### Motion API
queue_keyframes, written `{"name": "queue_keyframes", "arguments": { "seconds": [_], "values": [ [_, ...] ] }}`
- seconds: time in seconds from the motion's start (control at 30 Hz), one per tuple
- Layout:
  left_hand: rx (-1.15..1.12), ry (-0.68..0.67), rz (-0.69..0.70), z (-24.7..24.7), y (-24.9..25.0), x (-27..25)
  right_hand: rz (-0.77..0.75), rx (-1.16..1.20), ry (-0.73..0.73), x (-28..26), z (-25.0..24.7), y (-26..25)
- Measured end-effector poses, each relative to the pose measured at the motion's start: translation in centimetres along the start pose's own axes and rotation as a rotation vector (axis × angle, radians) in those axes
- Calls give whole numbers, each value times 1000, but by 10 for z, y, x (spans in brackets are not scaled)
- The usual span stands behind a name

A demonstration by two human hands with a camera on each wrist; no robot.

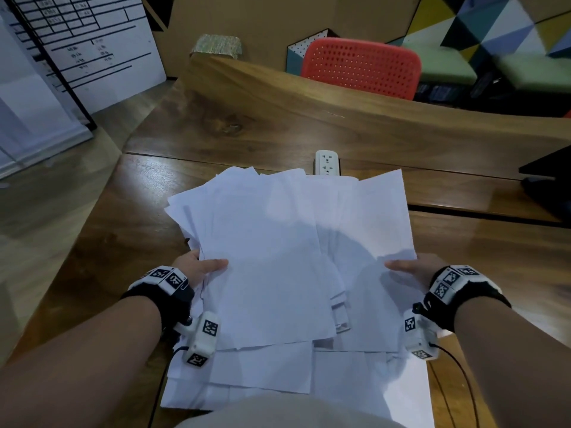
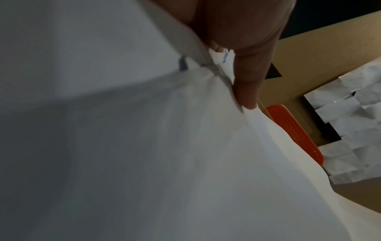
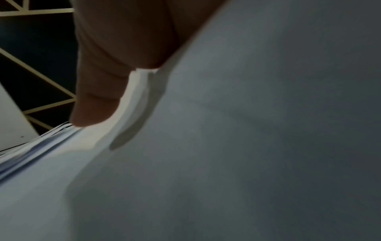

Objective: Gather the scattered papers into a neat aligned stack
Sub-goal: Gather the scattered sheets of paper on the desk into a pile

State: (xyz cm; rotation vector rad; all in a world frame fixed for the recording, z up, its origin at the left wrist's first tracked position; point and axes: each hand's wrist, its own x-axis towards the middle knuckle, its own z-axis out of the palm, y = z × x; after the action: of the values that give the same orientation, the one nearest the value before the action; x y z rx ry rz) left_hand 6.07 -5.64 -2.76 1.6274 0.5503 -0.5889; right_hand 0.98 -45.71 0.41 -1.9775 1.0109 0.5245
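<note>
wooden desk | white power strip (partly hidden) | red perforated chair behind divider

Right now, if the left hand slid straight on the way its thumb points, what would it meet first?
The left hand already grips the papers; its thumb points across them toward the right hand, so probably only more paper first. Depth is unclear.

A dark-stained wooden bench with visible grain and seams between its boards fills the foreground, with a raised wooden divider panel along its far side and a white power strip set at that panel's base. Beyond the divider stands a red perforated plastic chair before a tan wall bearing multicoloured geometric panels. At left, a white board ruled with black lines leans above a pale floor.
</note>
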Motion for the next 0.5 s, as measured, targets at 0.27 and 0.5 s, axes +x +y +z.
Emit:
{"name": "queue_keyframes", "arguments": {
  "seconds": [0.27,0.5],
  "values": [
    [126,62,-39,-7,-11,21,-122,-414,278,-19,-13,-31],
    [140,88,-14,-3,0,3,-404,116,736,-57,-81,-78]
  ]
}}
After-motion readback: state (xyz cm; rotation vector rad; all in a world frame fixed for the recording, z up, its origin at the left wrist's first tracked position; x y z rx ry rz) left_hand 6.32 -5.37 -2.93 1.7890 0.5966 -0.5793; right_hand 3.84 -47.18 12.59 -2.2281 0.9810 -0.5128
